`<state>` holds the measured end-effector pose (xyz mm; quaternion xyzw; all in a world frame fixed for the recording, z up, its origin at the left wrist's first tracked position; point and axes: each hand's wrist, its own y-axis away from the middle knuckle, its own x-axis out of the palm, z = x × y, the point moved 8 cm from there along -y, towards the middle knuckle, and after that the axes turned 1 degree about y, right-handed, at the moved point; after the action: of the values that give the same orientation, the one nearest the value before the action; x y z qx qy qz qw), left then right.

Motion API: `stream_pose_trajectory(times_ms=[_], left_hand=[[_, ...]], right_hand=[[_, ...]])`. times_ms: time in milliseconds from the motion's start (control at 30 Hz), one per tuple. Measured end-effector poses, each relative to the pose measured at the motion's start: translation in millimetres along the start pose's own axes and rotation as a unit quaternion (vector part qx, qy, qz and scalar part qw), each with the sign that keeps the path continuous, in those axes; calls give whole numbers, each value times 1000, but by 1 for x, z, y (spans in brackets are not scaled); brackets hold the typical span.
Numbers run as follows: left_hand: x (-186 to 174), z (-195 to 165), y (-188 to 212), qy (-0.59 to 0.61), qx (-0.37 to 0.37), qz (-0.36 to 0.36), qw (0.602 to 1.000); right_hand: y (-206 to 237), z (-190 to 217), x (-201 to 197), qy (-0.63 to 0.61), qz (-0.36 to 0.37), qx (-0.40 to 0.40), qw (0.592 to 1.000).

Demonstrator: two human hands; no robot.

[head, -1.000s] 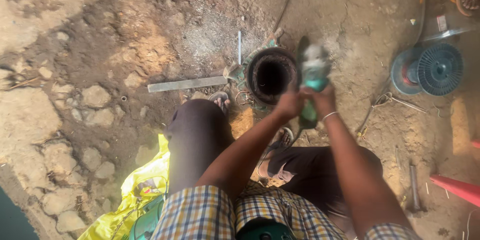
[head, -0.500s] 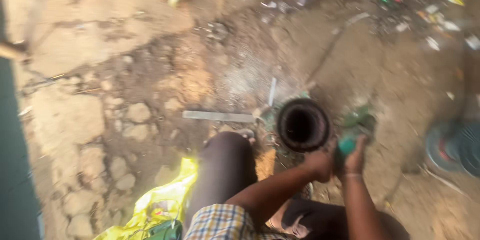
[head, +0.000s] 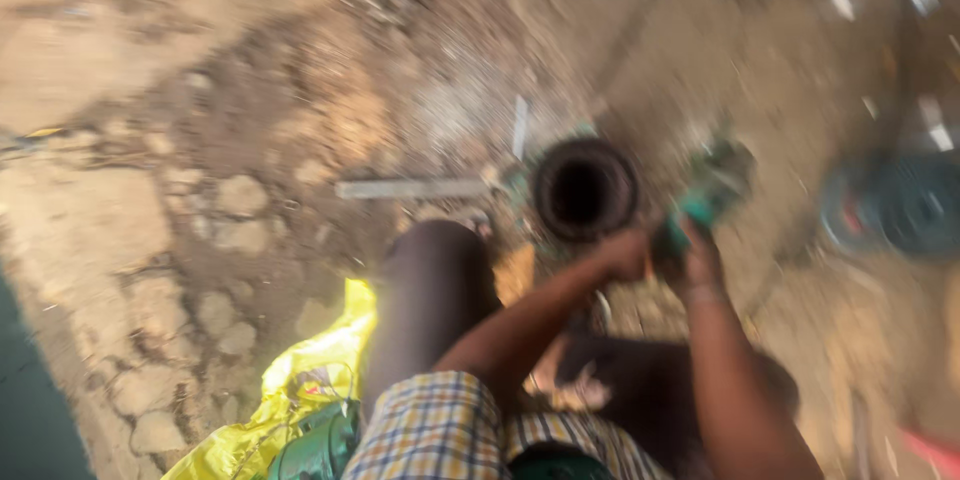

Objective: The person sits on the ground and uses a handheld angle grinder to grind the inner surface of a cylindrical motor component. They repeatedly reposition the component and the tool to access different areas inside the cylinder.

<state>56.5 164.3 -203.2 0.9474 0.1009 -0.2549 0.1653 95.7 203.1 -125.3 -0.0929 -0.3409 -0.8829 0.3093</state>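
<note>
Yellow plastic sheeting (head: 300, 380) lay crumpled at the lower left on the stony dirt ground (head: 150, 230), and beyond it a flat metal strip (head: 410, 188) rested on the soil, pointing toward a dark round pipe opening (head: 584, 190). Just right of that opening the left hand (head: 625, 255) and the right hand (head: 695, 255) were both closed around a green power tool (head: 705, 195) (blurred, so its exact kind was unclear), while a round teal object (head: 895, 205) sat well apart at the far right.
</note>
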Motion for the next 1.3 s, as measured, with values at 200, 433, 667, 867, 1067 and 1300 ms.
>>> stream_pose_trajectory(times_ms=[200,433,667,867,1067,1300], left_hand=[[-22,11,13,206,-64,-168,962],[2,59,26,302,-323,-165,882],[10,77,21,286,-373,-192,861],[5,83,19,270,-355,-218,868],[4,84,20,262,-369,-206,868],[3,87,17,266,-366,-196,870]], right_hand=[[15,24,13,605,-174,-221,745],[6,-10,30,728,-134,-69,668],[-28,-24,33,725,-94,-177,659],[-46,-25,31,760,-104,-132,628],[-48,-23,33,751,-103,-116,642],[-55,-24,32,752,-86,-128,641]])
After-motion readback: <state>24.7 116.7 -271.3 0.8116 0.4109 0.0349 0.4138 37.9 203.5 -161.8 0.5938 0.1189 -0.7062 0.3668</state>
